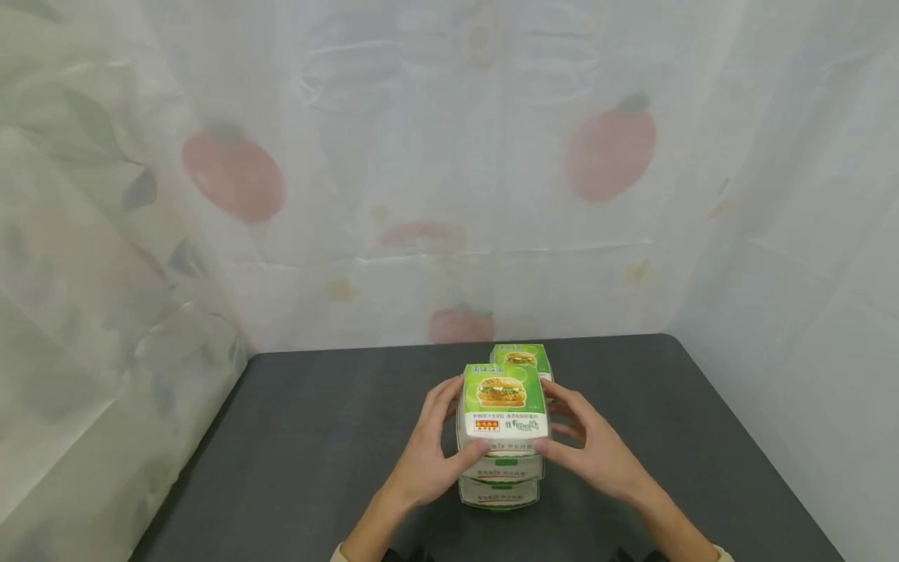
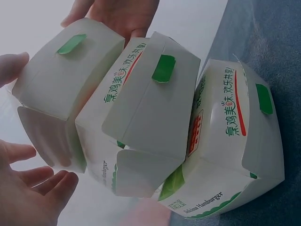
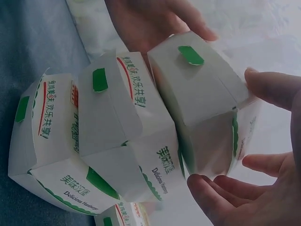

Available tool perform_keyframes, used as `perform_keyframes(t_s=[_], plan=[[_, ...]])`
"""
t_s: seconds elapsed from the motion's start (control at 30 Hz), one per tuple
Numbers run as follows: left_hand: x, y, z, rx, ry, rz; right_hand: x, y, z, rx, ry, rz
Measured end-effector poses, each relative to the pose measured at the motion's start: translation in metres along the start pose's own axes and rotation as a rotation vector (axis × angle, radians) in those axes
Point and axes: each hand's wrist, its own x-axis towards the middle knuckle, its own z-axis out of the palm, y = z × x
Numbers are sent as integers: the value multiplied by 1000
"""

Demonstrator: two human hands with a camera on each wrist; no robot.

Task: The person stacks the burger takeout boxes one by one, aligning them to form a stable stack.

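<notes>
Both hands hold the top white-and-green burger box (image 1: 504, 425) of a stack, one hand at each side. My left hand (image 1: 424, 462) has its thumb at the near left corner and its fingers along the left side. On the opposite side, my right hand (image 1: 605, 454) sets its thumb at the near right corner, fingers along the right side. Beneath are a middle burger box (image 2: 150, 108) and a bottom burger box (image 2: 221, 136), with green tabs on their fronts. The top box sits slightly askew over them in the wrist views.
Behind the stack stands another burger box (image 1: 523, 355), partly hidden by the front one. The dark table (image 1: 316, 437) reaches to a pale printed curtain (image 1: 435, 156) at the back, with sheeting on the left (image 1: 84, 312) and right (image 1: 829, 312).
</notes>
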Motion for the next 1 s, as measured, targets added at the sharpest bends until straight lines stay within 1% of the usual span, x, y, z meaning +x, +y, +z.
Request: perform_keyframes(t_s=[0.2,0.33,0.43,0.53,0.63,0.8,0.9,1.0], plan=[[1,-2,2,14,8,17,-1,-2,-7,7,-6,-18],[2,-3,2,23,15,31,3,-2,-14,0,10,-16],[3,-3,3,24,19,42,8,-2,-20,-43,49,14],[4,-3,4,27,14,46,12,-1,-26,-110,92,44],[5,-2,5,29,11,44,16,0,-30,-165,120,49],[5,-1,5,11,8,10,27,4,-34,-226,148,61],[4,0,6,-6,1,-14,36,10,-37,-248,155,93],[3,1,5,-10,-1,-22,45,17,-38,-277,153,127]])
